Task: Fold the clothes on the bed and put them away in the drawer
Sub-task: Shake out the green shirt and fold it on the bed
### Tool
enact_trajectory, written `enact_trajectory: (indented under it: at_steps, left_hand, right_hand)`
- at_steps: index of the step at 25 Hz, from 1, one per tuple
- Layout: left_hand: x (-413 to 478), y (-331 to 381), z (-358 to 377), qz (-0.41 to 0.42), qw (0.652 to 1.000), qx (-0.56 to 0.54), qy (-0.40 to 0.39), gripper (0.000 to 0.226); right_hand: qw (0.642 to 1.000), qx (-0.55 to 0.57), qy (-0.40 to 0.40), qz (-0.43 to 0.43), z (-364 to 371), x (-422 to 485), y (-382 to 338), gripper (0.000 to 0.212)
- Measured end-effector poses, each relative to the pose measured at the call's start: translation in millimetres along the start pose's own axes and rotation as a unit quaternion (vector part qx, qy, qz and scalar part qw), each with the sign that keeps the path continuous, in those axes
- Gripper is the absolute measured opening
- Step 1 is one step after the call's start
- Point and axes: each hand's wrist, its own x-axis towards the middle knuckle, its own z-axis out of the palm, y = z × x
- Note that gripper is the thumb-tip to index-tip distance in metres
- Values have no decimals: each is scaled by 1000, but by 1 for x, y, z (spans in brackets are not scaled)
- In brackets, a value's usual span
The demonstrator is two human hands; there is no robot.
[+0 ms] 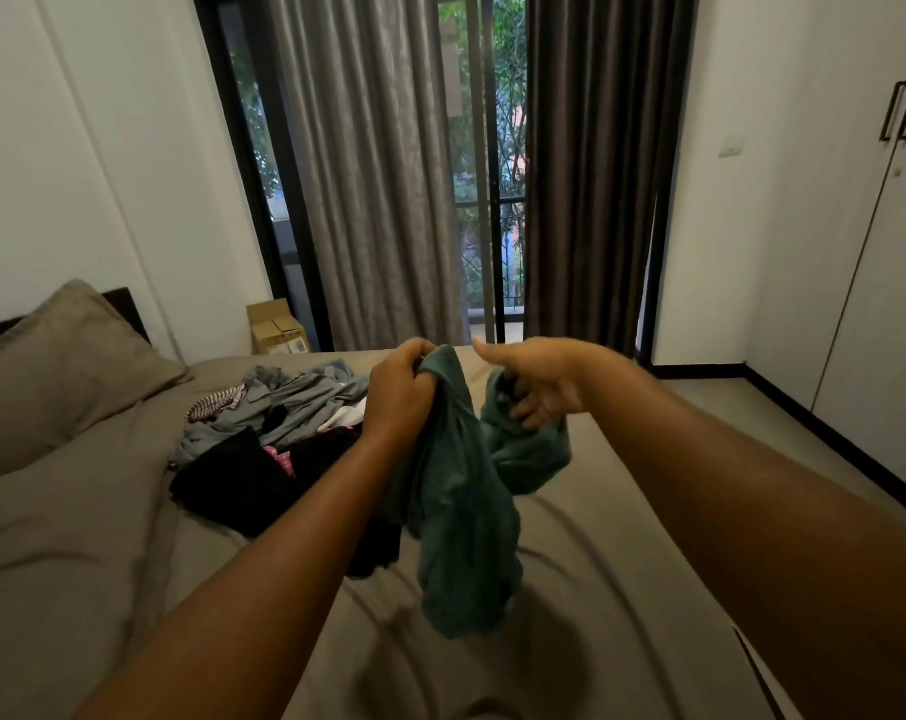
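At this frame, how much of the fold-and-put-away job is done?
Done: nothing that shows; no folded stack is visible and no drawer is in view. In hand: the left hand and right hand grip a green garment, hanging crumpled over the bed. Left: that garment, plus the loose pile of clothes, grey, black and white, lying unfolded on the bed.

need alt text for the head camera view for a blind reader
A person's left hand and right hand hold a crumpled teal garment up over a bed. A pile of unfolded clothes lies on the bed to its left; curtains hang behind.
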Motion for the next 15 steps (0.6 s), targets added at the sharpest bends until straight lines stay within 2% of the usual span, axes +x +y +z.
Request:
enact_trajectory:
  at_steps: [1,3,4,6,8,9,10,12,13,14,15]
  left_hand:
    - [11,9,-2,-10,1000,-9,3,16]
    - [24,17,-1,-22,1000,-7,10,20]
    - [27,18,0,-26,1000,-10,10,23]
    - [27,17,-1,-30,999,-12,-14,28]
    - [21,9,-6,-33,997,6,-71,27]
    - [14,3,-9,-43,991,16,-129,27]
    - [6,-4,-11,-59,978,11,-202,31]
    - [-11,-19,-8,-108,934,-7,-340,58]
    - [-21,-27,-3,-117,916,14,-384,72]
    - [-31,-34,4,-98,911,54,-397,76]
    - [-35,-44,12,-71,921,95,-371,67]
  right_hand:
    - [997,-74,-28,-10,10,-2,6,88]
    - [979,-178,-54,-88,28,-1,15,58]
    - [966,-220,-33,-132,35,0,18,42]
    - [948,-233,103,-192,37,10,24,15]
    - [935,-105,283,-187,28,22,25,11]
    - [932,-8,328,-153,23,25,24,14]
    - [933,94,332,-106,19,24,20,19]
    - [922,292,250,-38,20,24,17,31]
    - [911,355,209,-33,24,20,17,34]
    - [896,403,183,-40,28,17,17,37]
    - [888,425,169,-50,31,12,18,39]
